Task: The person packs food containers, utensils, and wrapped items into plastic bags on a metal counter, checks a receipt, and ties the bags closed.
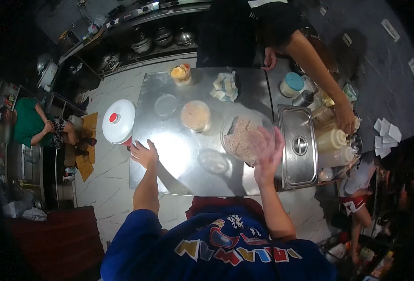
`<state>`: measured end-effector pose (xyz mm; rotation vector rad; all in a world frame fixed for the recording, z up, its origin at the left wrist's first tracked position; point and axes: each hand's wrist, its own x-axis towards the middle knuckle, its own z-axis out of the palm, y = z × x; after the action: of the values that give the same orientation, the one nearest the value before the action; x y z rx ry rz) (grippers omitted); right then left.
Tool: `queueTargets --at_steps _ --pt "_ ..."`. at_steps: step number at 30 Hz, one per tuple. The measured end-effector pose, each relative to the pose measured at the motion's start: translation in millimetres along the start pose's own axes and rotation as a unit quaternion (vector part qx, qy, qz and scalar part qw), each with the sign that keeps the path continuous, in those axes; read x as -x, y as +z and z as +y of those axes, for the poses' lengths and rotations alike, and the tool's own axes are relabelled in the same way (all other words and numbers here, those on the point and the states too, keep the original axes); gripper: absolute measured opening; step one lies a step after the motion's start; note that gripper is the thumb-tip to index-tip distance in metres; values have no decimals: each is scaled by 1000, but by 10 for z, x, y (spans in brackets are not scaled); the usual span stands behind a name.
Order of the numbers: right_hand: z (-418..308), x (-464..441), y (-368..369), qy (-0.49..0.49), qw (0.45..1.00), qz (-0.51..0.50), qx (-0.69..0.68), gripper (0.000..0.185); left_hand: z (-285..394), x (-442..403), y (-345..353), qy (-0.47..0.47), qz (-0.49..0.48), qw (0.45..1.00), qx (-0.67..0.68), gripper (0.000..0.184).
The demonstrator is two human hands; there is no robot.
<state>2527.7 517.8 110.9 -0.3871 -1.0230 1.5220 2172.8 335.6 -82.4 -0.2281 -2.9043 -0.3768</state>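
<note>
The right hand is blurred, its fingers merging with a clear round plastic piece, so the exact grip is unclear. Whether the patterned paper lies inside or beneath that plastic cannot be told. Across the surface, the facing person is cut off by the top edge. That person's fingertips are partly hidden among squeeze bottles. A steel lid hides whatever lies under it. The labels at upper right are too small to read.
</note>
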Motion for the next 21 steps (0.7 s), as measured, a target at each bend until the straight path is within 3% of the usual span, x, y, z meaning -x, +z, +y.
queueTargets --at_steps 1,4,5,6,7,8,10,12,15,17,20,21 --pt "5 -63 66 29 997 65 20 45 -28 4 -8 5 -1 1000 -2 75" --pt "599 -39 -307 184 953 5 242 35 -52 -22 113 5 36 999 25 73" --pt "755 101 -355 190 953 -32 233 24 -71 -8 95 21 52 995 78 72" --pt "1154 275 -713 221 949 -97 202 25 -274 -115 448 35 89 995 2 72" --pt "1372 437 -884 189 932 -130 279 25 -364 -152 683 16 96 995 16 76" --pt "1303 531 -898 233 908 -171 305 23 -293 -126 452 -26 16 996 80 79" --pt "1481 629 -1197 312 862 -207 340 14 -191 -82 119 -5 20 998 62 79" --pt "1265 489 -1075 345 867 -206 297 12 -133 -19 -19 -5 17 998 67 79" --pt "767 2 -485 227 939 -93 241 11 -108 1 -47 -10 14 997 74 78" --pt "343 -188 -95 112 991 -11 65 14 -105 -11 -81 -13 -1 997 73 79" --pt "23 -311 96 66 996 -48 46 16 -170 -38 102 -26 -10 997 74 78" --pt "-45 -337 123 78 989 -50 117 16 -175 -39 181 -41 17 993 111 78"
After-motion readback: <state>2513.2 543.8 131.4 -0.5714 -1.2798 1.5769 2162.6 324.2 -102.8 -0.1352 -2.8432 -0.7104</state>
